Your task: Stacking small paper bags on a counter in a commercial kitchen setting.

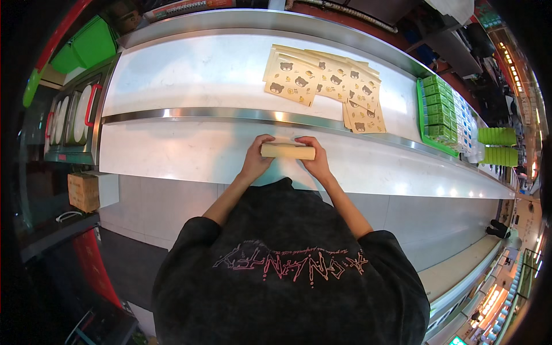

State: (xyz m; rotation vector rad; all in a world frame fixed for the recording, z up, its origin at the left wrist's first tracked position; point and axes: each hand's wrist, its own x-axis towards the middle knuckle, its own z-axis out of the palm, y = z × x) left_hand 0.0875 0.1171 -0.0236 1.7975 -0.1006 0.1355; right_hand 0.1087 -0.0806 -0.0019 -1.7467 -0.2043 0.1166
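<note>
Both hands grip a thick, pale yellow stack of what looks like paper (288,151), seen mostly edge-on, above the white counter (172,151). My left hand (257,156) holds its left end, and my right hand (315,156) its right end, thumbs and fingers around the corners. Beyond a steel strip (189,113), on the counter's far part, lie loose, overlapping piles of yellow paper bags (293,79) printed with bear heads. A few of these bags (366,120) reach over the strip's edge at the right.
A green tray (435,144) at the right carries rows of green and white packs (440,105), beside stacked green cups or bowls (498,148). At the left stands a steel-framed unit with plates (82,114) and red handles. A cardboard box (83,192) sits below it. One person (502,230) is far right.
</note>
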